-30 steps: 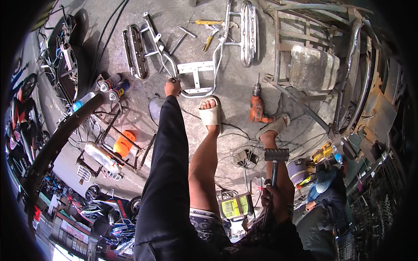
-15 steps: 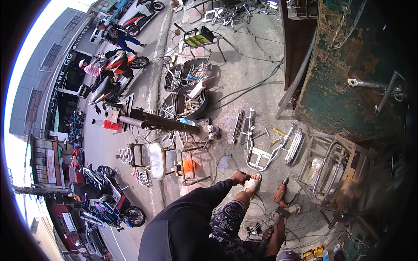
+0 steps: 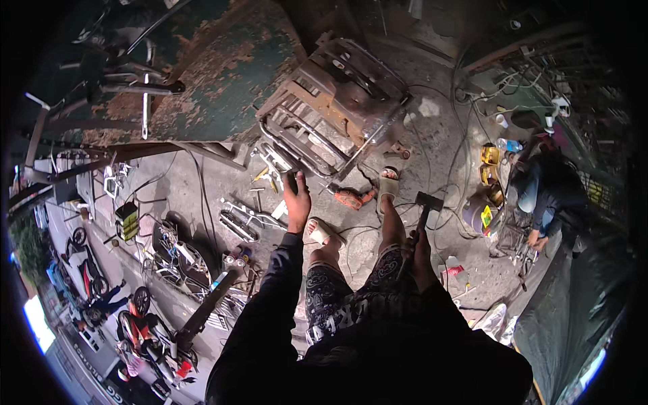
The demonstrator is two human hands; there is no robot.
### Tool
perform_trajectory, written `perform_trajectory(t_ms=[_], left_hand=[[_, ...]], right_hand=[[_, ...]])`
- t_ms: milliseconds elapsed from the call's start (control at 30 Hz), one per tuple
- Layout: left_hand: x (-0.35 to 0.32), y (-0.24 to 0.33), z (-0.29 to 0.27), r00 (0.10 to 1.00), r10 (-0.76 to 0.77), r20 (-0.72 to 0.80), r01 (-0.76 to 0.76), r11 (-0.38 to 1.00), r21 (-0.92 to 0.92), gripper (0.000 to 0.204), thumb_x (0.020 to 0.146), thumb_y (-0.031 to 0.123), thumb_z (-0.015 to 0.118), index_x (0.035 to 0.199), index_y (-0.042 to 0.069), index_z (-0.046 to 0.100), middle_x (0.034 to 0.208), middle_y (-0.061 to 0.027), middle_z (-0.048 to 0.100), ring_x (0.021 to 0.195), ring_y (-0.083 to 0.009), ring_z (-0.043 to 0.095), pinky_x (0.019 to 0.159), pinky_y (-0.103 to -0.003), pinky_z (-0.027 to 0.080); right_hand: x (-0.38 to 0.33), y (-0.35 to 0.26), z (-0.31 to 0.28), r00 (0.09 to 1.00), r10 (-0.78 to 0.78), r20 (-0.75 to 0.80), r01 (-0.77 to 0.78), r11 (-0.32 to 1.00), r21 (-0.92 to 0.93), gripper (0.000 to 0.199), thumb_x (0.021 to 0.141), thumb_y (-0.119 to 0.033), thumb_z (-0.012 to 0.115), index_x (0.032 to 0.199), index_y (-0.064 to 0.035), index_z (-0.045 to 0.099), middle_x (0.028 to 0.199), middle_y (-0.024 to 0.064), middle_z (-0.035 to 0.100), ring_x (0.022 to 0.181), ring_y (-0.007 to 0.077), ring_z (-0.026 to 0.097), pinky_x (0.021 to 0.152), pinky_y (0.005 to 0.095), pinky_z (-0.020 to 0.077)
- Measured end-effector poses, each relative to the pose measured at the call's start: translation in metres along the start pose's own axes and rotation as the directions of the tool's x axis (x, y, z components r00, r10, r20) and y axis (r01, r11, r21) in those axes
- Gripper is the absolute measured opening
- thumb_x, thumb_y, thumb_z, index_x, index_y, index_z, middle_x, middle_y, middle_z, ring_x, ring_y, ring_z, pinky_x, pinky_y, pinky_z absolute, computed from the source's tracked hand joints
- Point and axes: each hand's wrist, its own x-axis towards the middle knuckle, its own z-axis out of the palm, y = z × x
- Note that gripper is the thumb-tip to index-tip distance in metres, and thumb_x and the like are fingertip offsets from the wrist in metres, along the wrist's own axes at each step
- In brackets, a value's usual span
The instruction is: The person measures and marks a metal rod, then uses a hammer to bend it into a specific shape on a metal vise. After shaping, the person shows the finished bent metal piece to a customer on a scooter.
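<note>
The right hand (image 3: 420, 255) has its grip wrapped round the handle of a hammer (image 3: 430, 201), whose dark block head points to the far side, above the floor (image 3: 398, 236) and just right of the person's right leg. The left hand (image 3: 297, 206) is raised with its grip loosely spread, fingers pointing far. Behind it lies a silver metal frame (image 3: 238, 226), partly hidden by that hand and arm; whether they touch, I cannot tell.

On the floor between the two sandalled feet and a rusty metal rack (image 3: 324, 125) lies an orange drill (image 3: 352, 198). A T-shaped wrench (image 3: 256, 197) rests left of the left hand, within the outline of the silver frame. Farther left and nearer stand two spray cans (image 3: 237, 256), close to a dark post (image 3: 209, 304).

To the right, a co-worker in a blue cap (image 3: 528, 196) bends over some metal parts, both hands (image 3: 536, 241) down among them. Beside this person, on the left, are yellow containers (image 3: 490, 165) and a bucket (image 3: 476, 214).
</note>
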Motion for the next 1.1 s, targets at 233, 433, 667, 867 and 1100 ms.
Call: perform_trajectory(t_ms=[233,433,667,867,1100], left_hand=[[0.036,0.043,0.118,0.926,0.374,-0.060,-0.288,0.798,0.529,0.045,0.108,0.034,0.053,0.123,-0.009,0.057,0.120,-0.0303,0.059,0.111,-0.0473,0.057,0.099,-0.049,0.044],[0.086,0.029,0.193,0.914,0.402,-0.058,-0.272,0.711,0.648,0.068,0.108,0.038,0.048,0.139,-0.021,0.040,0.138,-0.0423,0.045,0.130,-0.0550,0.045,0.113,-0.052,0.037],[0.119,0.015,0.231,0.958,0.167,-0.231,0.063,0.666,0.744,0.074,0.101,0.040,0.050,0.142,-0.019,0.033,0.134,-0.0443,0.042,0.117,-0.0553,0.052,0.100,-0.055,0.050],[0.126,-0.013,0.219,0.970,0.243,-0.010,-0.084,0.370,0.925,0.092,0.087,0.041,0.066,0.147,-0.018,0.029,0.140,-0.0400,0.040,0.117,-0.0497,0.058,0.096,-0.052,0.053],[0.122,0.003,0.216,0.984,0.074,0.159,-0.167,0.113,0.979,0.084,0.090,0.048,0.058,0.147,-0.012,0.042,0.157,-0.0357,0.033,0.142,-0.0541,0.036,0.120,-0.051,0.032]], right_hand=[[0.031,-0.112,0.104,0.953,-0.300,0.035,0.289,0.940,0.180,0.042,0.107,-0.055,0.049,0.092,-0.0162,0.045,0.060,-0.0063,0.030,0.048,0.0076,0.036,0.044,0.0255,0.0302],[0.021,-0.142,0.208,0.893,0.054,0.446,-0.025,0.997,-0.072,0.034,0.104,-0.050,0.055,0.094,-0.0176,0.051,0.062,-0.0067,0.038,0.047,0.0086,0.035,0.045,0.0281,0.0304],[0.027,-0.167,0.143,0.950,-0.186,0.251,0.094,0.936,0.339,0.039,0.106,-0.055,0.052,0.092,-0.0183,0.048,0.061,-0.0085,0.028,0.046,0.0042,0.031,0.041,0.0217,0.0251],[0.001,-0.166,0.180,0.972,-0.183,0.147,0.123,0.931,0.344,0.040,0.106,-0.053,0.052,0.095,-0.0155,0.047,0.057,-0.0083,0.022,0.045,0.0059,0.026,0.043,0.0236,0.0235],[0.016,-0.153,0.192,0.937,-0.080,0.339,0.053,0.995,0.088,0.039,0.106,-0.052,0.052,0.095,-0.0154,0.048,0.057,-0.0065,0.031,0.043,0.0078,0.033,0.041,0.0274,0.0273]])
